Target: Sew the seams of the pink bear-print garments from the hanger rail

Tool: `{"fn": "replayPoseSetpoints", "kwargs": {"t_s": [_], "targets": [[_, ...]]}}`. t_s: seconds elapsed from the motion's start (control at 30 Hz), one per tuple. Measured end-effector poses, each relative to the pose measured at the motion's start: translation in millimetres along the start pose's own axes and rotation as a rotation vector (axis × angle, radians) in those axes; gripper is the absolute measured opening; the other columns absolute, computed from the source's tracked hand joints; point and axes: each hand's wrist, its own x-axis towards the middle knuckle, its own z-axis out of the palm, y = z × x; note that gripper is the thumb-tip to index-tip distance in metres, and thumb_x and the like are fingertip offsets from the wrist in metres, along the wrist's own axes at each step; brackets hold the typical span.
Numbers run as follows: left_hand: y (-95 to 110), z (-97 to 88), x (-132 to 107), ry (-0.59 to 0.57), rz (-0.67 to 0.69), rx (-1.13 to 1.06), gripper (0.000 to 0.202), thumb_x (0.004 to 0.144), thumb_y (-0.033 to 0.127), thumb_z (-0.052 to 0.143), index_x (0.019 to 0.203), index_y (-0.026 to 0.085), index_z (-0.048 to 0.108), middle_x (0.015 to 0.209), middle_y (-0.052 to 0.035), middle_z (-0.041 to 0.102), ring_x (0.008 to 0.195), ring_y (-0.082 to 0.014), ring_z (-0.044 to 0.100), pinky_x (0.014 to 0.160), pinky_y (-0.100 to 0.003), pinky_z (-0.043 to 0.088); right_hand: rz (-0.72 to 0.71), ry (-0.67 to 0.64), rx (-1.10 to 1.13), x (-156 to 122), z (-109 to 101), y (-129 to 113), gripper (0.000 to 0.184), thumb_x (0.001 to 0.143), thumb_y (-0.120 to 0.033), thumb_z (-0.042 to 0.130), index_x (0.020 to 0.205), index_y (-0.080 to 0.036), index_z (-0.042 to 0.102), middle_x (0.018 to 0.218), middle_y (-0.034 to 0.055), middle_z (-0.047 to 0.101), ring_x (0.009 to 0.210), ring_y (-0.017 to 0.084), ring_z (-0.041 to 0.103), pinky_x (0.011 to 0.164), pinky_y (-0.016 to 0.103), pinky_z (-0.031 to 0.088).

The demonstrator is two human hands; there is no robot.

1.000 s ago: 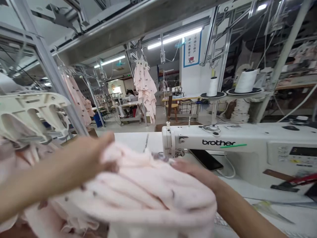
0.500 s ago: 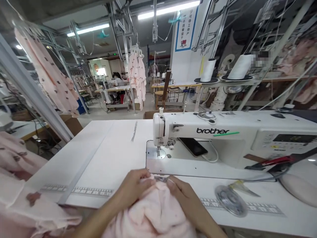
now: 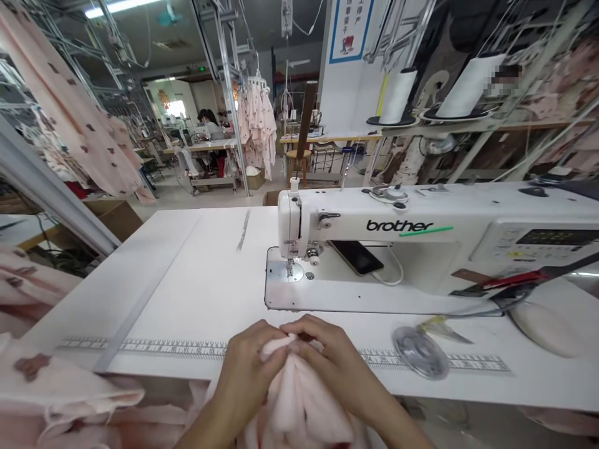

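Pink, thin-looking fabric [image 3: 70, 390] with brown patches droops in loose folds at far left, beside the smooth white table [image 3: 187, 268], which bears a printed ruler strip [image 3: 168, 348] along its near side. Midway along, the left hand [image 3: 250, 362] curls inward, thumb and fingers closed on the gathered top of a soft pink cloth [image 3: 299, 408]; the right hand [image 3: 327, 352] meets it, fingers bent, pinching the same bunch. Below, the cloth falls in deep, rounded folds at the table's front edge. It lies apart from the needle [image 3: 289, 269] of the glossy white sewing machine [image 3: 435, 212], so no stitching seems underway; whether any seam is finished, or what remains, I cannot tell. Farther right sit a flat black phone [image 3: 358, 257] and a round, see-through disc [image 3: 421, 353].
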Motion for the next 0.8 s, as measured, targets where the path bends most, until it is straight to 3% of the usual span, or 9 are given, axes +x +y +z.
{"fn": "replayPoseSetpoints", "kwargs": {"t_s": [0.1,0.17,0.3,0.37,0.5,0.6,0.7,0.8], "targets": [[1.1,0.0,-1.6,0.022,-0.055,-0.036,0.014,0.079,0.029,0.054,0.078,0.021,0.065,0.076,0.0001,0.058,0.067,-0.0126,0.054,0.056,-0.021,0.038,0.064,0.044,0.012,-2.3,0.6,1.3,0.006,0.078,-0.02,0.058,0.081,-0.021,0.063,0.076,-0.0027,0.062,0.072,0.013,0.055,0.066,0.023,0.041],[2.2,-2.9,-2.6,-0.035,-0.017,-0.027,0.015,0.08,0.027,0.052,0.079,0.022,0.066,0.075,0.0001,0.056,0.065,-0.0119,0.052,0.056,-0.021,0.036,0.124,0.007,0.035,-3.9,-4.1,0.8,0.003,0.076,-0.021,0.061,0.074,-0.019,0.06,0.066,-0.0041,0.058,0.063,0.011,0.052,0.057,0.021,0.038],[3.9,-11.4,-2.8,-0.234,0.141,0.01,0.02,0.083,0.023,0.048,0.085,0.024,0.068,0.076,-0.0006,0.054,0.066,-0.011,0.051,0.06,-0.021,0.036,0.213,-0.182,0.121,4.1,-18.3,-1.4,0.006,0.075,-0.018,0.056,0.069,-0.016,0.057,0.057,-0.0038,0.056,0.053,0.009,0.05,0.051,0.019,0.036],[3.6,-14.9,-3.3,-0.255,0.218,-0.003,0.021,0.084,0.022,0.047,0.088,0.023,0.067,0.078,-0.0015,0.054,0.068,-0.011,0.052,0.062,-0.021,0.037,0.26,-0.297,0.246,13.2,-21.1,0.2,0.013,0.075,-0.026,0.059,0.07,-0.015,0.056,0.056,-0.0021,0.057,0.051,0.01,0.053,0.05,0.02,0.04],[-1.5,-18.7,-6.8,-0.148,0.282,-0.033,0.021,0.085,0.02,0.044,0.087,0.02,0.065,0.086,-0.0036,0.053,0.071,-0.0108,0.052,0.062,-0.021,0.038,0.314,-0.369,0.55,25.5,-6.6,13.3,0.035,0.064,-0.042,0.073,0.066,-0.014,0.051,0.049,-0.0039,0.052,0.039,0.007,0.045,0.04,0.015,0.032],[-9.6,-17.3,-10.2,-0.08,0.274,-0.007,0.022,0.086,0.017,0.042,0.086,0.021,0.064,0.102,-0.0041,0.052,0.074,-0.0099,0.052,0.066,-0.021,0.04,0.431,-0.355,0.805,23.6,12.2,24.3,0.037,0.057,-0.036,0.078,0.063,-0.012,0.05,0.05,-0.0055,0.047,0.042,0.003,0.039,0.043,0.013,0.029],[-16.6,-12.4,-11.6,-0.054,0.286,-0.051,0.02,0.087,0.017,0.041,0.087,0.021,0.061,0.104,-0.0027,0.058,0.088,-0.0118,0.055,0.078,-0.022,0.042,0.53,-0.323,0.836,18.5,22.3,27.9,0.034,0.052,-0.03,0.078,0.064,-0.01,0.054,0.055,-0.0024,0.05,0.049,0.006,0.044,0.05,0.016,0.032],[-19.3,-7.9,-10.7,0.003,0.228,-0.126,0.016,0.086,0.02,0.044,0.086,0.02,0.059,0.095,-0.0019,0.063,0.091,-0.0128,0.057,0.08,-0.022,0.043,0.536,-0.264,0.765,15.1,20.7,23.2,0.034,0.056,-0.037,0.073,0.066,-0.011,0.054,0.059,-0.0016,0.049,0.053,0.008,0.042,0.053,0.02,0.032]]}}
